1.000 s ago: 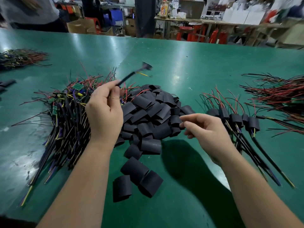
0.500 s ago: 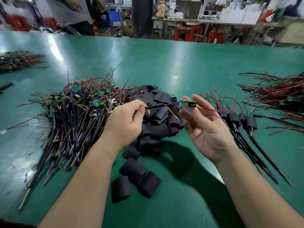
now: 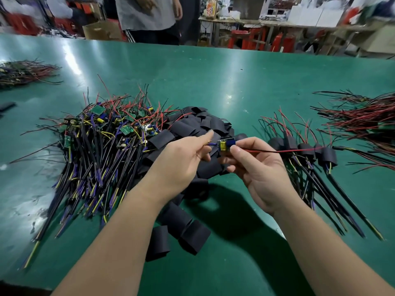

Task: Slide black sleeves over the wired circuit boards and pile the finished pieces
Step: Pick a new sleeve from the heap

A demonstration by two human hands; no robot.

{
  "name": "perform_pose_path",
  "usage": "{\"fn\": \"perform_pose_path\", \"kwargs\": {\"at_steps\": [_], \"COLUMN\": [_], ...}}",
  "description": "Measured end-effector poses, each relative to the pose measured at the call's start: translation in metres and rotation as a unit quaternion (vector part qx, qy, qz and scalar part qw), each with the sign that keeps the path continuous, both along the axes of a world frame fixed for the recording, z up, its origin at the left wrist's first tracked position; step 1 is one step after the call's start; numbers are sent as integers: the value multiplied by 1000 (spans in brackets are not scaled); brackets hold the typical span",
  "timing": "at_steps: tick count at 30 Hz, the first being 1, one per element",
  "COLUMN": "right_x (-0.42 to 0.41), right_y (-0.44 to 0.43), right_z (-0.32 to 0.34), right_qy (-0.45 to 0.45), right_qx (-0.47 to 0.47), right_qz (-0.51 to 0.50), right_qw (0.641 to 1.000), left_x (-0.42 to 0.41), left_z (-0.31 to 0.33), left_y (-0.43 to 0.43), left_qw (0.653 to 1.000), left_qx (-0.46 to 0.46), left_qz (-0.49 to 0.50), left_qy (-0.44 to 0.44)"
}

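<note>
Three loose black sleeves point(image 3: 177, 238) lie nearest the camera at lower centre of the green worktable point(image 3: 235, 86), apparently strays from the main heap.

Above them, at mid-frame, the worker holds one wired circuit board point(image 3: 226, 145) off the table. The right hand point(image 3: 263, 167) pinches its edge between thumb and curled fingers. The left hand point(image 3: 183, 159) appears to grip the dark lead leaving the board's left end, its forefinger raised and blurred. The board's red and black wires point(image 3: 277, 150) trail right, likely kept straight so that a sleeve can pass over them. The board is still bare, with no sleeve in either hand.

Stock seems laid out for a left-to-right flow. Unsleeved boards point(image 3: 102, 146) are heaped at left, the sleeve heap point(image 3: 192, 129) sits just behind the hands, and finished pieces point(image 3: 310, 154), each wearing a black sleeve, are lined up at right.

Farther off, a red-and-black wire bundle point(image 3: 363, 120) lies at right edge and another bundle point(image 3: 21, 71) at upper left.

A person in a grey top point(image 3: 147, 13) stands across the table near a cardboard box point(image 3: 100, 29) and red stools point(image 3: 256, 39). A labelled bottle point(image 3: 210, 7) stands at top centre; its print is too blurred to read, and no other writing is legible.
</note>
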State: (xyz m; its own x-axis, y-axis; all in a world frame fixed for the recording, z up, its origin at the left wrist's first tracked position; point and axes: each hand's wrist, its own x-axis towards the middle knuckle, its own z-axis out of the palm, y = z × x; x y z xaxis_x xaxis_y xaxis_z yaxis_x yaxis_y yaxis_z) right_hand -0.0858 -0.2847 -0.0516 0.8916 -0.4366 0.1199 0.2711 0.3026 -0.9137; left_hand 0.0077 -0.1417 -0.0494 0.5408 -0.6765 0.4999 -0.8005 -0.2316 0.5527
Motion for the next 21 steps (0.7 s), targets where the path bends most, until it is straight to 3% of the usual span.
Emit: {"fn": "perform_pose_path", "kwargs": {"at_steps": [4,10,14,17,21], "right_x": [0,-1,-2,-3,-2], "right_y": [-2,-5,-5,-7,-8], "right_z": [1,3,5,5,3], "right_qy": [3,31,23,11,6], "right_qx": [15,43,77,89,58], "right_qz": [-14,-22,-8,-4,-5], "right_qw": [1000,998,997,996,998], "left_x": [-6,-4,-8,-13,-9], "left_z": [2,1,5,5,2], "left_y": [-5,-2,-5,-7,-6], "left_qw": [996,977,918,901,914], "left_qx": [24,-45,-169,-183,-147], "left_qz": [-48,-101,-107,-124,-87], "left_qy": [70,182,343,372,368]}}
